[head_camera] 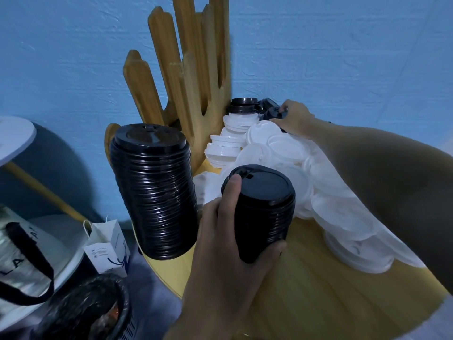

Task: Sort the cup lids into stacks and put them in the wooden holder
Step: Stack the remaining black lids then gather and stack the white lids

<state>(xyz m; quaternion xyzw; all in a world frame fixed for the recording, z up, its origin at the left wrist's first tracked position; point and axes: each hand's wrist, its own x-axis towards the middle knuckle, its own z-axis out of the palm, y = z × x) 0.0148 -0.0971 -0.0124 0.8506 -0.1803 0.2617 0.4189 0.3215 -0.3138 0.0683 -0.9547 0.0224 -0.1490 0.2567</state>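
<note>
My left hand [230,241] grips a short stack of black lids [263,209] above the yellow table [318,290], thumb on its top rim. A tall stack of black lids [154,192] stands at the table's left edge, in front of the wooden holder [193,77]. My right hand [295,117] reaches far back and pinches a black lid [272,114] beside another small black stack [242,105]. Loose white lids [306,173] lie heaped under my right forearm, and short white stacks [228,143] lean against the holder.
The blue wall is right behind the holder. Left of the table and lower down sit a white paper bag [107,246], a silver bag with black handles [22,261], a black mesh bin [93,312] and a white round tabletop [14,141].
</note>
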